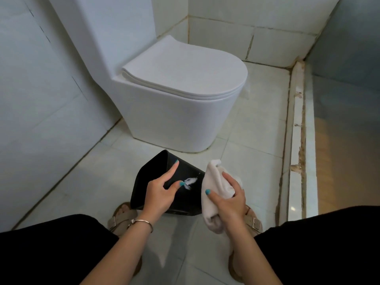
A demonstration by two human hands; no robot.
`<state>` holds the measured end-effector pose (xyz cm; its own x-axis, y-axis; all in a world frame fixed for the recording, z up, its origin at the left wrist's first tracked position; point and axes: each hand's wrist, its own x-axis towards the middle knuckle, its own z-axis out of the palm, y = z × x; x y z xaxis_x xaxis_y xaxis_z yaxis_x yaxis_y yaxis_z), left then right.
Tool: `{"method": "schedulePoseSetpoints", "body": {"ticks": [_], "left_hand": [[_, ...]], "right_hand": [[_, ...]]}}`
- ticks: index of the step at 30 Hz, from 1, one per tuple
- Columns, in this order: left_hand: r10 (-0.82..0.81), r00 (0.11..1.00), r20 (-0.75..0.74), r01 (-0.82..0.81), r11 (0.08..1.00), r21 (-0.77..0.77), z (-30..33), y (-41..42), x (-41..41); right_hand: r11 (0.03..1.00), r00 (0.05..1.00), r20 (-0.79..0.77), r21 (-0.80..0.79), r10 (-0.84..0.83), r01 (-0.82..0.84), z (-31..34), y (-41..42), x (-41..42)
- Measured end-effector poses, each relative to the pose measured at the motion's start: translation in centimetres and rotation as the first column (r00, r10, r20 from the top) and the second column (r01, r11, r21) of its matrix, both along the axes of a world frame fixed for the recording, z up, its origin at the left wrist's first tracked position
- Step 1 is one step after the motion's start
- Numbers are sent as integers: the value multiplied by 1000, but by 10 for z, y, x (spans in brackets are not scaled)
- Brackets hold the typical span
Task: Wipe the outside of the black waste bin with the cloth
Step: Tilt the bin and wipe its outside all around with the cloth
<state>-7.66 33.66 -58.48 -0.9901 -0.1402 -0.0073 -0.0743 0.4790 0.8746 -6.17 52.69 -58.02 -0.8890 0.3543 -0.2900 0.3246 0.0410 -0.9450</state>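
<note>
Left hand (159, 194), fingers straight, steadies the tilted glossy black plastic waste bin (185, 173); beside it, right hand (228, 199) grips a bunched cream terry cloth (213, 182).

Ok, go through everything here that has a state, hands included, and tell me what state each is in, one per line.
Black waste bin: tilted, opening toward the left wall, white smear on its side.
Cloth: bunched, held against the bin's right edge.
Left hand: on the bin, fingers straight.
Right hand: grips the cloth.
Toilet lid: closed.
</note>
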Motion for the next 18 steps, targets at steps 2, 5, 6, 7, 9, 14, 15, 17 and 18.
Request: {"method": "schedulePoseSetpoints", "body": {"ticks": [2,5,6,7,9,14,15,17,18], "left_hand": [[-13,1000,23,13,1000,14,-8,-4,1],[-7,1000,28,7,1000,18,-12,-6,4],[-2,1000,28,1,1000,26,-11,-6,5],[2,1000,27,-3,1000,28,-12,-6,5],[-7,999,48,6,1000,25,-13,-8,4],[-157,976,149,164,986,-36,-1,-8,0],[-198,964,176,210,976,-55,2,-6,-1],[-243,943,228,272,957,-105,5,0,-2],[-250,934,253,286,951,-115,5,2,-1]], "right_hand": [[1000,1000,1,4,4,-4,-2,1,-2],[999,999,33,41,14,-15,-7,3,-4],[998,999,46,53,12,-14,-9,3,-3],[998,998,56,55,5,-8,-11,3,-3],[999,998,67,47,-4,1,-14,2,-1],[1000,998,60,-17,-11,13,-19,-2,-2],[1000,998,58,-19,-12,13,-20,-3,-2],[1000,998,58,-17,-11,12,-22,-2,-2],[1000,998,58,-14,-15,16,-23,-1,-2]]}}
